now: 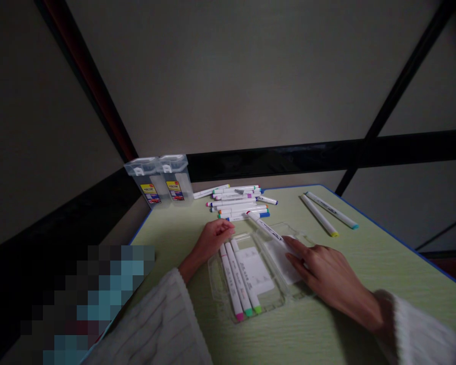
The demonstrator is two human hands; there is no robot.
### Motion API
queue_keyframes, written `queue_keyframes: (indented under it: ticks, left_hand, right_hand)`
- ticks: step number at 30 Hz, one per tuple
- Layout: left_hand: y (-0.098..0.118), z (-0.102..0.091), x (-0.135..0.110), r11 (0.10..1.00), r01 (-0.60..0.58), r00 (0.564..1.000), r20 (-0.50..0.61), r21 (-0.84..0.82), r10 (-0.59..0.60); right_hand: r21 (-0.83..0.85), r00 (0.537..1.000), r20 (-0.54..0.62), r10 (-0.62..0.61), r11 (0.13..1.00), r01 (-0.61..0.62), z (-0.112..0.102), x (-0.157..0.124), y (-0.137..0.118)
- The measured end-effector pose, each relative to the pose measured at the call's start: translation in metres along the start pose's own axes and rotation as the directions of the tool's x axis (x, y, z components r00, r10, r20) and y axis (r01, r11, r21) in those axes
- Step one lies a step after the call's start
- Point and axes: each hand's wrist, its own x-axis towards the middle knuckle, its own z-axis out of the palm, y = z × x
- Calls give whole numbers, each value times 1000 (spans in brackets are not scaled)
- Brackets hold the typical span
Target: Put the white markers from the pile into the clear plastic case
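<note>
Head view: a pale green table (365,304) with a blue edge runs from near to far. In the middle, close to the person, one clear plastic case (228,299) lies open and flat in two halves.

In its left half three markers (238,284) lie side by side. Their near caps are pink, teal and green. A white paper insert (259,274) beside them carries print too small to read.

The right hand (327,276) comes in from the near right in a white knitted sleeve. Its fingertips (293,247) pinch the near end of one white marker (266,228). That marker slants over the case's right half, its far end towards the pile.

The left hand (212,239) rests at the far left rim of the case with its fingers curled inward. Whether they grip anything cannot be told.

Just beyond the case lies one loose pile of markers (237,202). There are more than ten, too overlapped for an exact count, with caps in blue, green, purple and orange.

Far right, well apart from the pile, two markers (319,215) lie nearly parallel, one tipped yellow, one teal.

At the far left corner two clear lidded boxes (159,180) stand touching. Each bears one yellow-and-red label, and the writing is illegible.
</note>
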Motion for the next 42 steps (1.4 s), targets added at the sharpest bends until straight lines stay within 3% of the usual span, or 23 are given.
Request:
queue_keyframes:
  ticks: [29,42]
  left_hand:
    - [-3,-1,0,1000,-3,1000,4,18,3]
    - [-1,-1,-1,1000,-13,1000,14,20,13]
  right_hand:
    - [-35,988,-21,156,987,-157,1,6,15]
    - [-62,969,60,238,970,-234,-6,10,20]
